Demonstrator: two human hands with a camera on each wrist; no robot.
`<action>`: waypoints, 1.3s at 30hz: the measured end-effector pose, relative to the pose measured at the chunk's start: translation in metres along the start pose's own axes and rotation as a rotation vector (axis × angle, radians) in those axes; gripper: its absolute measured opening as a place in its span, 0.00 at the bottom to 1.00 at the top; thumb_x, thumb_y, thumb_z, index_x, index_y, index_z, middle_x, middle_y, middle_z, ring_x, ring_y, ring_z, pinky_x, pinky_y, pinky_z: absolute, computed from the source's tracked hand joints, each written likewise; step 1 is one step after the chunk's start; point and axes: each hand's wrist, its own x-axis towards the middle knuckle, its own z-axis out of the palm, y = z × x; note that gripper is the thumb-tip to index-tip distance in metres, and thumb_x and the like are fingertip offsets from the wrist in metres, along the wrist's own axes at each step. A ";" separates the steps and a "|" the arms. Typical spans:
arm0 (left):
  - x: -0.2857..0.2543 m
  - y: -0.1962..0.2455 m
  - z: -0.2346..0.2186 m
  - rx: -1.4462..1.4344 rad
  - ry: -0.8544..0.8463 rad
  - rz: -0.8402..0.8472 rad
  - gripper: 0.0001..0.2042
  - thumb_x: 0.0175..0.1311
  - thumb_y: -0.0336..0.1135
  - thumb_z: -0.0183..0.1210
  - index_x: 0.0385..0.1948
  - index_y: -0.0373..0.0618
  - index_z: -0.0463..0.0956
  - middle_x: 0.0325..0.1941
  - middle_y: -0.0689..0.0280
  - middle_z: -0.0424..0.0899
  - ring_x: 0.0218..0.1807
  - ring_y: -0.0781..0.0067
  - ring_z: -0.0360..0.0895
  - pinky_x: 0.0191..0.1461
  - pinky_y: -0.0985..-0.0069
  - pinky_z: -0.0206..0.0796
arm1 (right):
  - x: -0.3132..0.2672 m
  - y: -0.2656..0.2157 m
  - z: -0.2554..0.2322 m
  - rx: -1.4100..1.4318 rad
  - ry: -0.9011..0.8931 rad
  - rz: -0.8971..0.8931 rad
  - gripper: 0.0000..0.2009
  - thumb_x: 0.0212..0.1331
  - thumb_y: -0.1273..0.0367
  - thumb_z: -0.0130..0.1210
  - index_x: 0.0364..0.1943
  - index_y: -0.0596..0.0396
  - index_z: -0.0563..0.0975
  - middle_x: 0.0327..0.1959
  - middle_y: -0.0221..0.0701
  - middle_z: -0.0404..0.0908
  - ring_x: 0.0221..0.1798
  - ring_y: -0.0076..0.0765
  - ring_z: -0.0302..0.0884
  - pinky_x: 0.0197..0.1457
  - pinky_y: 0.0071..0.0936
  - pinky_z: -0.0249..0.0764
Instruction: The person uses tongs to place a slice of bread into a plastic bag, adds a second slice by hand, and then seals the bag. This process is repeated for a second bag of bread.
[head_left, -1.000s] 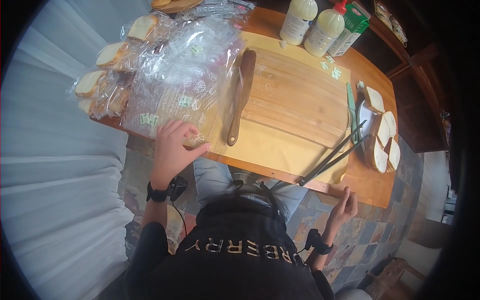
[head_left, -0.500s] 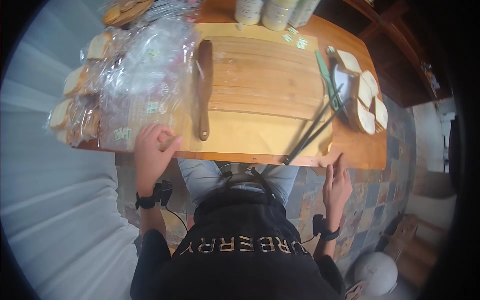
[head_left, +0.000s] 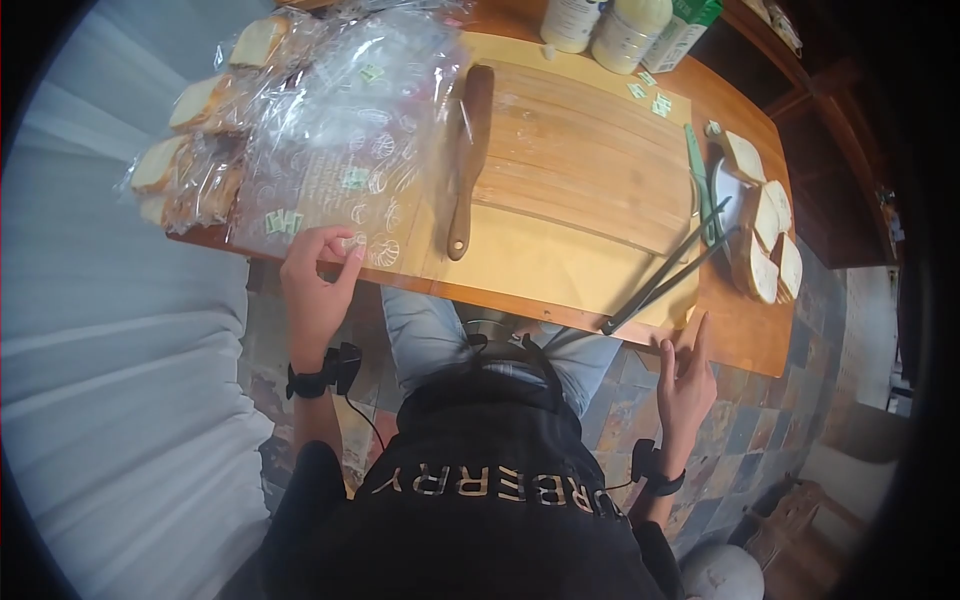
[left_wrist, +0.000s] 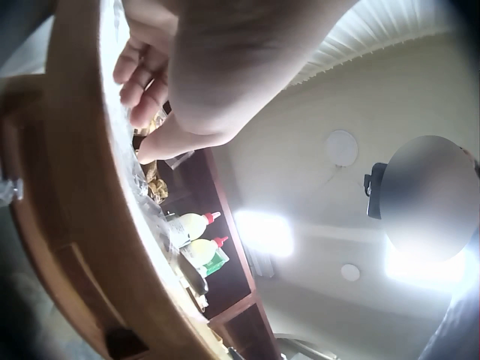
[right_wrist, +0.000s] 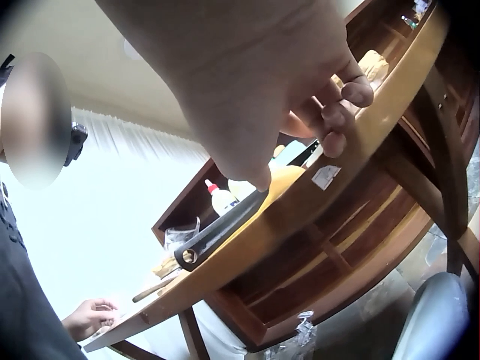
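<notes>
My left hand (head_left: 315, 285) is at the table's front edge, beside printed clear plastic bags (head_left: 320, 185), its fingers bent loosely. In the left wrist view the thumb and fingers stand apart. My right hand (head_left: 688, 395) is at the front edge on the right, index finger extended, holding nothing. Nearby lie black tongs (head_left: 665, 275), their end close to the edge. A dark wooden spatula (head_left: 470, 160) lies along the left side of a wooden board (head_left: 590, 170). Bread slices (head_left: 765, 215) stand around a white plate (head_left: 727, 185), with a green knife (head_left: 697, 170) beside it.
Plastic-wrapped bread (head_left: 200, 100) lines the table's left side, next to a white curtain (head_left: 130, 330). Sauce bottles (head_left: 635, 35) and a green-white carton (head_left: 685, 35) stand at the back. Small green-white tags (head_left: 660, 105) lie near them. Yellow paper (head_left: 540, 255) lies under the board.
My left hand has drawn left along the table edge, thumb and fingers closer together. My right hand has turned, its index finger now extended toward the table edge. The head view has shifted.
</notes>
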 end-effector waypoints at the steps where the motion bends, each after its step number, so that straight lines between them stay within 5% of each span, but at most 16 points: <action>1: -0.003 -0.003 -0.001 0.004 0.006 -0.006 0.10 0.55 0.26 0.67 0.39 0.44 0.80 0.25 0.67 0.73 0.31 0.71 0.72 0.42 0.71 0.66 | 0.002 -0.003 0.000 0.003 -0.003 -0.009 0.35 0.65 0.54 0.59 0.73 0.50 0.63 0.21 0.36 0.76 0.21 0.41 0.73 0.27 0.35 0.69; 6: -0.018 -0.015 -0.002 0.227 0.155 -0.005 0.12 0.54 0.30 0.71 0.38 0.47 0.80 0.21 0.73 0.68 0.26 0.76 0.63 0.38 0.73 0.58 | 0.009 -0.012 -0.003 -0.315 -0.211 0.012 0.36 0.68 0.47 0.53 0.72 0.54 0.62 0.22 0.37 0.82 0.21 0.47 0.81 0.25 0.37 0.72; 15: -0.034 -0.026 0.016 -0.058 0.256 -0.228 0.10 0.60 0.32 0.68 0.39 0.45 0.78 0.19 0.73 0.63 0.23 0.81 0.62 0.32 0.78 0.56 | 0.010 -0.027 -0.002 -0.288 -0.187 -0.064 0.32 0.69 0.47 0.51 0.65 0.59 0.68 0.25 0.40 0.84 0.26 0.52 0.83 0.27 0.40 0.74; 18: -0.036 -0.028 0.020 -0.049 0.272 -0.181 0.08 0.62 0.29 0.66 0.39 0.43 0.77 0.19 0.73 0.63 0.24 0.83 0.61 0.28 0.80 0.54 | 0.009 -0.026 -0.001 -0.308 -0.174 -0.070 0.33 0.69 0.48 0.52 0.66 0.60 0.66 0.23 0.42 0.83 0.26 0.52 0.83 0.26 0.40 0.73; 31: -0.040 -0.036 0.024 -0.162 0.269 -0.169 0.05 0.66 0.24 0.56 0.41 0.40 0.75 0.27 0.71 0.71 0.31 0.79 0.68 0.38 0.78 0.63 | 0.006 -0.022 0.002 -0.361 -0.124 -0.126 0.41 0.64 0.45 0.56 0.69 0.67 0.63 0.21 0.38 0.82 0.20 0.46 0.81 0.22 0.35 0.73; 37: -0.040 -0.038 0.022 -0.158 0.265 -0.203 0.05 0.66 0.25 0.56 0.41 0.40 0.74 0.28 0.72 0.68 0.32 0.80 0.65 0.41 0.79 0.62 | 0.014 -0.034 -0.015 -0.262 -0.189 0.035 0.46 0.62 0.42 0.57 0.73 0.64 0.57 0.17 0.36 0.80 0.17 0.42 0.79 0.20 0.33 0.70; 39: -0.041 -0.044 0.020 -0.148 0.252 -0.194 0.05 0.67 0.25 0.56 0.42 0.41 0.74 0.29 0.73 0.71 0.33 0.82 0.68 0.41 0.81 0.62 | 0.012 -0.032 -0.011 -0.233 -0.115 -0.187 0.47 0.60 0.41 0.58 0.74 0.61 0.57 0.16 0.35 0.79 0.15 0.40 0.77 0.19 0.32 0.69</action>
